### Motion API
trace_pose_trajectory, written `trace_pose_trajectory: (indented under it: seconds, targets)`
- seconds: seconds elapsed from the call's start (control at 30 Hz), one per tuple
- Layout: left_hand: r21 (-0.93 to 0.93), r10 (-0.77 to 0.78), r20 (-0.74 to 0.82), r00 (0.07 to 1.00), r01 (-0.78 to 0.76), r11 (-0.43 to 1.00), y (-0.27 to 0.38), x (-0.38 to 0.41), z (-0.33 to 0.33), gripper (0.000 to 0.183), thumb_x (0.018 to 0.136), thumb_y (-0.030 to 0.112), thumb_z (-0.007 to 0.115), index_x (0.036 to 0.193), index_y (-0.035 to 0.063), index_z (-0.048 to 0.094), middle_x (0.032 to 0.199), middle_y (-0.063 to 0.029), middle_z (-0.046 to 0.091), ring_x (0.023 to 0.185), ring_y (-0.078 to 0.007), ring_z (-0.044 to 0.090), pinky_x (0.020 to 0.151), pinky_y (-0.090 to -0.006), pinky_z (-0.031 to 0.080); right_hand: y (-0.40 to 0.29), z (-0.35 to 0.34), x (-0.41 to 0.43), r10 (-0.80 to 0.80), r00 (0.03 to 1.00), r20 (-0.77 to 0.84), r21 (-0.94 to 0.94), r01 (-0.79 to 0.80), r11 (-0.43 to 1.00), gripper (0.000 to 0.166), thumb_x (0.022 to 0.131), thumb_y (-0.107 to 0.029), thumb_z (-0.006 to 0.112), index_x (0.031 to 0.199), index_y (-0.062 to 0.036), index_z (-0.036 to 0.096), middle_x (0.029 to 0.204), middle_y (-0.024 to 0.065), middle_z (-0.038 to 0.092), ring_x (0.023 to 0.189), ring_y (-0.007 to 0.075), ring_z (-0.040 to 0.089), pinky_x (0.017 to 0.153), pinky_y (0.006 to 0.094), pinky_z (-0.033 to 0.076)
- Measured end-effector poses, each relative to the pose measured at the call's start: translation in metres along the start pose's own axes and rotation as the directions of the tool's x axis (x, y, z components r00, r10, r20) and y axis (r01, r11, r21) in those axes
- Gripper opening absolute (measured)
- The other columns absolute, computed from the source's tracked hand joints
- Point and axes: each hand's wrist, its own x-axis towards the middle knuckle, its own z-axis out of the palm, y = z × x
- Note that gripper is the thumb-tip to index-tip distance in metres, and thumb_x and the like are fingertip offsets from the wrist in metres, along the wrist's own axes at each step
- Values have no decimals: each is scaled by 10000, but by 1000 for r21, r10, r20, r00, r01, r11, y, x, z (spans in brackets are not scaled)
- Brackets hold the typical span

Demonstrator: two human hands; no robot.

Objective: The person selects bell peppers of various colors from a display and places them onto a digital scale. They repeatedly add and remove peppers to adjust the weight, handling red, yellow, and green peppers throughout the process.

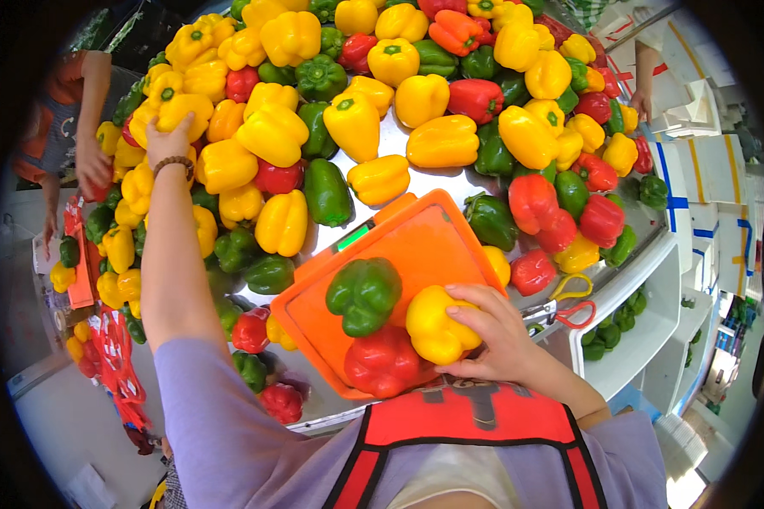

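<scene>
My left hand (170, 145), a brown beaded bracelet at its wrist, reaches far into the pepper pile. Its fingers touch a yellow bell pepper (186, 109); whether they grip it is not clear. My right hand (500, 331) holds another yellow bell pepper (438, 326) over the near right part of an orange plastic tray (449, 238). On that tray sit a green bell pepper (364, 294) and a red bell pepper (382, 362), side by side. The tray is tilted on the metal table (391, 137), close against my body, with a small green display strip (353, 238) at its far edge.
Yellow, red and green bell peppers (280, 137) crowd the table. Scissors (563, 302) with yellow and red handles lie right of the tray. White foam boxes (640, 337) stand beyond the right edge. A person's hand (93, 168) is at the left; another's (642, 102) hangs upper right. Red netting (111, 356) hangs left.
</scene>
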Motion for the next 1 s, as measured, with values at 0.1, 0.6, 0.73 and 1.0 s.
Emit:
trace_pose_trajectory:
  seconds: [0.1,0.6,0.73,1.0]
  targets:
    - [-421,206,-62,977,-213,882,17,-39,-33,801,740,360,871,1372,22,513,1287,-156,624,1165,-241,608,991,-344,481,1,1,-3,-18,1000,7,2,18,1000,743,660,-332,894,1280,-78,571,1340,168,555,1171,377,581,951,449,491]
    - [-162,801,543,251,-905,393,140,-383,-147,828,728,461,808,1438,193,477,1367,-28,584,1393,-285,401,1166,-596,216,97,-65,33,-46,818,-573,-102,-15,995,747,732,-134,846,1372,-40,472,1353,153,507,1219,307,545,1041,434,448]
    - [-70,745,547,383,-865,496,134,-389,-165,905,707,515,812,1474,203,447,1504,-52,458,1449,-330,323,1163,-625,202,123,-48,59,-153,947,-281,-738,-111,665,778,728,-400,828,1398,-168,509,1367,130,532,1264,308,510,1118,499,309]
    - [-652,390,24,920,-281,704,36,-388,-237,558,924,153,683,1421,-4,483,1439,-149,513,1306,-249,492,1114,-356,360,128,-43,48,-105,990,-98,-774,-10,634,751,778,-381,790,1438,-210,473,1406,105,523,1287,282,503,1093,548,330]
